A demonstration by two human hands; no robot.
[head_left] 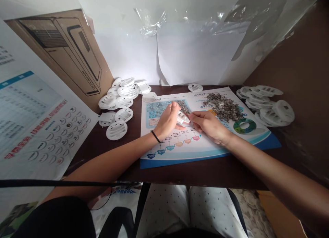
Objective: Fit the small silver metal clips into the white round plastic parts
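White slotted plastic disc [183,117] pinched between both hands, over a printed leaflet

So the left hand [168,121] and right hand [207,126] were both closed narrow, fingers holding the disc just above a glossy printed leaflet [205,152] on a dark brown table [195,173]. A heap of small grey metal bits [221,107] lay right by the right hand, and a smaller heap [183,106] sat by the left fingers. Piles of white plastic discs sat off to the left [117,100] and right [267,104].

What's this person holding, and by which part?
A small white slotted plastic disc, held by its edges: the left hand cups one side, the right hand pinches the other.
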